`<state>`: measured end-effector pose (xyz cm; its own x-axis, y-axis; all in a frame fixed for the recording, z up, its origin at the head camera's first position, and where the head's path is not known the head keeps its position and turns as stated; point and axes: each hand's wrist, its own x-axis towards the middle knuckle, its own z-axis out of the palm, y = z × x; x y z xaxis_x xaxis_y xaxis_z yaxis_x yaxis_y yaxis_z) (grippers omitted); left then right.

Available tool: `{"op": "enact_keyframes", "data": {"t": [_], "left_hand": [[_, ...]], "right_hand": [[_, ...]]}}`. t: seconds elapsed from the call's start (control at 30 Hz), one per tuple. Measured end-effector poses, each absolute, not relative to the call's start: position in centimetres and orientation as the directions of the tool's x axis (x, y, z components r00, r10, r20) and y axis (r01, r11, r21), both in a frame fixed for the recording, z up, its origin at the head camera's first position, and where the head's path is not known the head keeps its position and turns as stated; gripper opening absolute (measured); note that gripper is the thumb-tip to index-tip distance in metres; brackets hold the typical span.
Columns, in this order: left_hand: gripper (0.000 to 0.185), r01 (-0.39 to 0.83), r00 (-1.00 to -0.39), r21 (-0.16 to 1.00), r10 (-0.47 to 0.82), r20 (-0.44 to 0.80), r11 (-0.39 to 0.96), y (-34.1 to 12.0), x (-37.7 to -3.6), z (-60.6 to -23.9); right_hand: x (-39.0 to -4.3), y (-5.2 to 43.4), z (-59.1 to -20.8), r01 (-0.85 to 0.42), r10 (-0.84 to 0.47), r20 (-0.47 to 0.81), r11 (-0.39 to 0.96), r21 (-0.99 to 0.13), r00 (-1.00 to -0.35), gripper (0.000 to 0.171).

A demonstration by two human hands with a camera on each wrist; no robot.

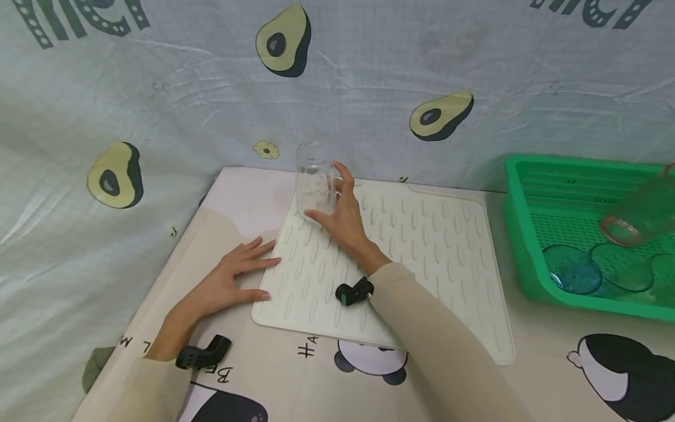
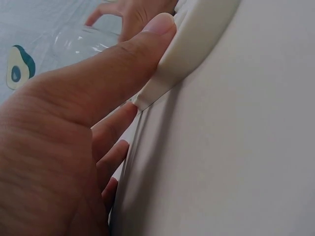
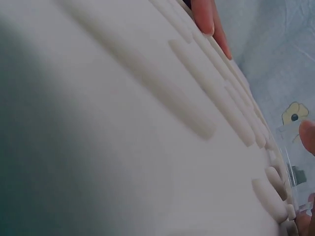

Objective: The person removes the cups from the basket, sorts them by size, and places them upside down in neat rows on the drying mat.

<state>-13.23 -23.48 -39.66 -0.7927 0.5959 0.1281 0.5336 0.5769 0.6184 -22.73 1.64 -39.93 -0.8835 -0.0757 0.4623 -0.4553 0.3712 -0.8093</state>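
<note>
A clear drinking glass [image 1: 311, 190] stands upright at the far left corner of a cream ridged mat [image 1: 437, 240]. My right hand [image 1: 345, 220] holds the glass from its right side, thumb across the front and fingers curved at the side and back. My left hand [image 1: 227, 284] lies with spread, straight fingers at the mat's left edge. In the left wrist view, the left thumb [image 2: 160, 24] rests on the mat's raised rim, and part of the glass [image 2: 81, 42] shows behind. Mostly the mat [image 3: 147, 162] fills the right wrist view, with the glass's edge at far right.
To the right stands a green plastic basket [image 1: 514, 234]. Inside it are a pink-tinted glass [image 1: 635, 217], a blue glass [image 1: 575, 272] and greenish glasses [image 1: 622, 266]. An avocado-print cloth [image 1: 358, 105] hangs behind and left. A printed cloth [image 1: 295, 387] covers the table.
</note>
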Motion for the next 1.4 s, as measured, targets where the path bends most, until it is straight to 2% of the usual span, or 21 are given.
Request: {"op": "enact_keyframes", "data": {"t": [0.2,0.6,1.4], "left_hand": [[0.062,0.545,-0.786,0.610,0.603,0.133,0.575,-23.41,-13.31,-39.53],[0.063,0.531,-0.797,0.609,0.591,0.124,0.588,-23.49,-13.12,-39.39],[0.063,0.518,-0.802,0.607,0.588,0.101,0.602,-23.50,-13.22,-39.81]], "right_hand": [[-22.75,1.55,-39.99,-0.469,-0.107,0.474,0.442,-0.765,-0.874,0.103],[-22.88,0.99,-40.10,-0.471,-0.121,0.481,0.502,-0.725,-0.869,0.103],[-22.78,1.09,-40.20,-0.419,-0.143,0.411,0.538,-0.731,-0.900,0.103]]}}
